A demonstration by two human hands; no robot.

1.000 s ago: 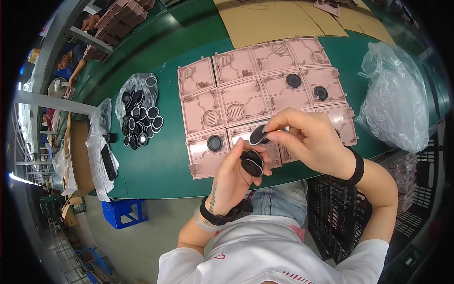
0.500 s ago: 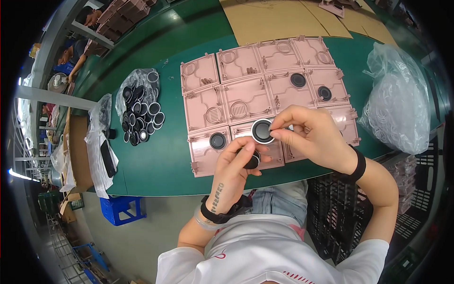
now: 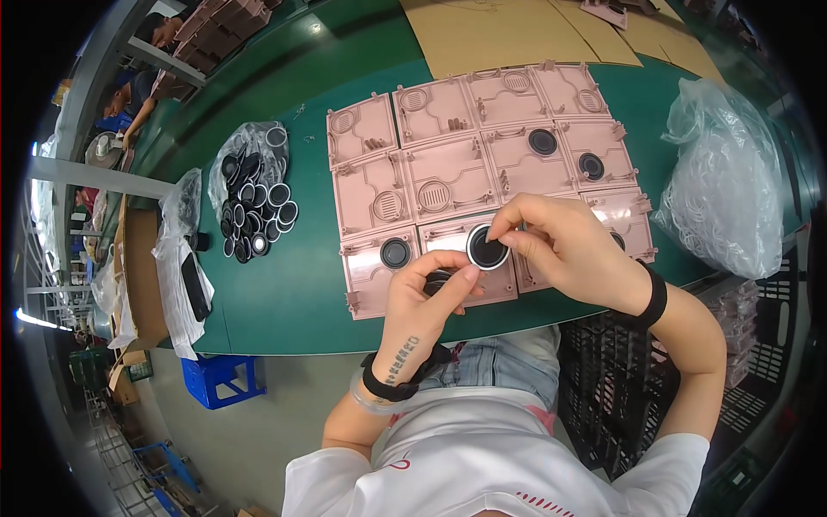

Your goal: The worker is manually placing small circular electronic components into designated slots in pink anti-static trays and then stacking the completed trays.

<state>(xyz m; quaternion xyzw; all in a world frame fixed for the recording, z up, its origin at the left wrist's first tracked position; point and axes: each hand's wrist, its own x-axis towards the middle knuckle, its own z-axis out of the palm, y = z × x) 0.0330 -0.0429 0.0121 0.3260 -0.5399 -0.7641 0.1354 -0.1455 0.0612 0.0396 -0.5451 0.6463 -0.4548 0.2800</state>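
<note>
A round black speaker with a white rim (image 3: 488, 247) is held up over the near row of pink plastic panels (image 3: 366, 185). My right hand (image 3: 556, 246) pinches its upper right edge between thumb and forefinger. At its lower left rim are the thumb and forefinger of my left hand (image 3: 422, 306), which is closed. More dark round speakers (image 3: 438, 280) sit within the left fingers, partly hidden. Further speakers rest in some panels: one at near left (image 3: 395, 253), two toward the right (image 3: 543, 141), and one half hidden behind my right hand.
To the left, a heap of similar speakers (image 3: 258, 211) spills from a clear bag. A cardboard box (image 3: 145, 276) and a dark phone-like slab (image 3: 196, 287) lie further left. On the right stands a plastic bag of white rings (image 3: 724, 189). Cardboard sheets (image 3: 525, 34) cover the far side.
The speaker between my hands has turned, its face now looking black rather than grey, and shifted slightly right. My left thumb and forefinger have moved up to its rim.
</note>
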